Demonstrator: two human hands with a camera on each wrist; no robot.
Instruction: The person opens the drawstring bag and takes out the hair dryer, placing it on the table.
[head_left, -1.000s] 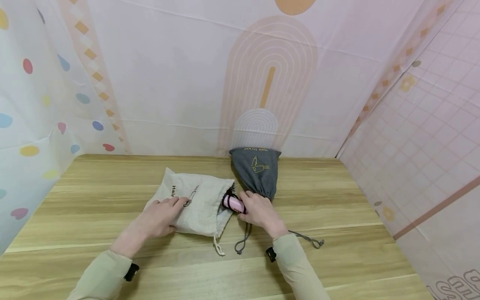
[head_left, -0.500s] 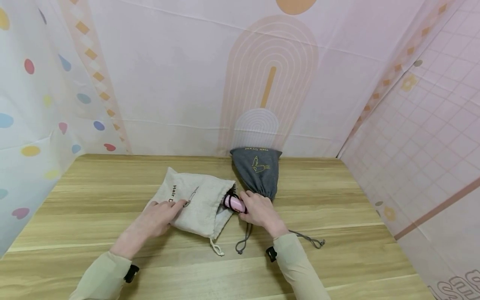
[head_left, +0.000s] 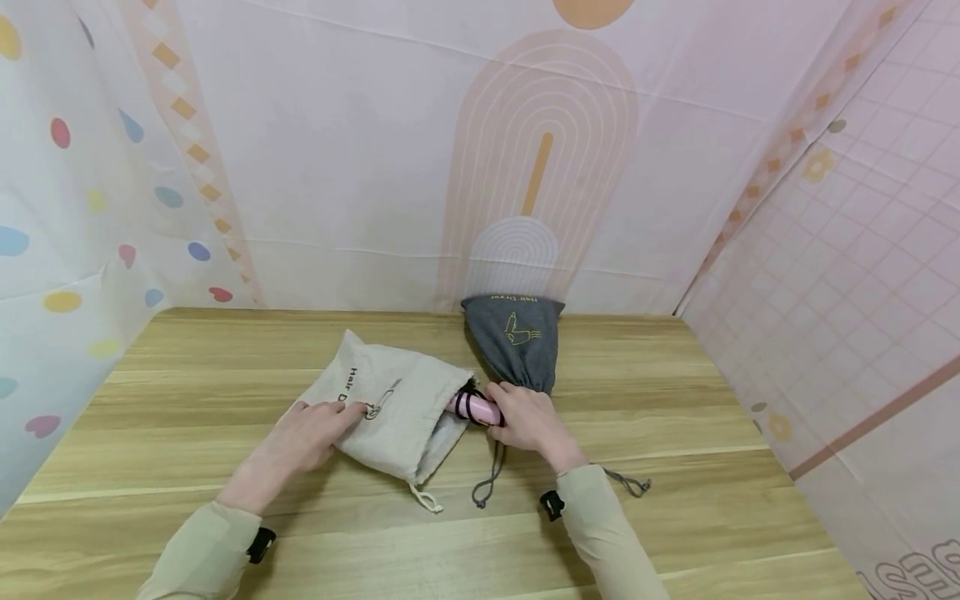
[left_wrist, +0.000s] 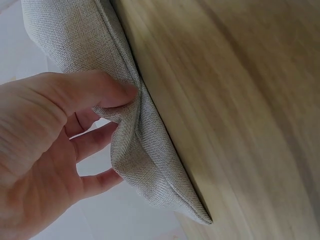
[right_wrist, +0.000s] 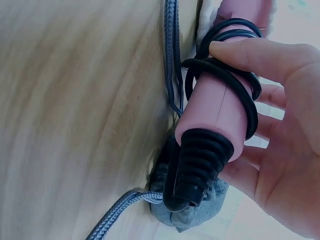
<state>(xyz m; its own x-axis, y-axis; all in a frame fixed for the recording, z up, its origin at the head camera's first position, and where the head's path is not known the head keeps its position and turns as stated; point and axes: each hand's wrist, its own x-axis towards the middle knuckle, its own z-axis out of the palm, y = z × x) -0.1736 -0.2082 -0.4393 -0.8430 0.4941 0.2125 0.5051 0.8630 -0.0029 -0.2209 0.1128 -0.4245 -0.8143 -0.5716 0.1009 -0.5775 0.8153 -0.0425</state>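
Note:
A beige cloth drawstring bag (head_left: 405,400) printed "Hair D…" lies on the table, its mouth open to the right. My left hand (head_left: 313,433) pinches its closed end; the left wrist view shows a fold of cloth (left_wrist: 122,120) between thumb and fingers. A pink hair styling tool (head_left: 480,409), its black cord (right_wrist: 235,82) wound round the handle, sticks out of the mouth, the rest hidden inside. My right hand (head_left: 528,423) grips that handle, thumb on the cord loops. The black ribbed cord sleeve (right_wrist: 205,160) points away from the bag.
Behind the right hand lies a grey drawstring bag (head_left: 517,337) printed "Hair Dryer", its neck gathered. Its grey cords (head_left: 489,483) trail over the wooden table (head_left: 375,550). A patterned cloth backdrop (head_left: 345,167) stands along the table's far edge.
The right hand has moved slightly right with the pink hair styling tool, and more of the handle shows outside. The beige bag has turned a little, its mouth tilting toward the near side.

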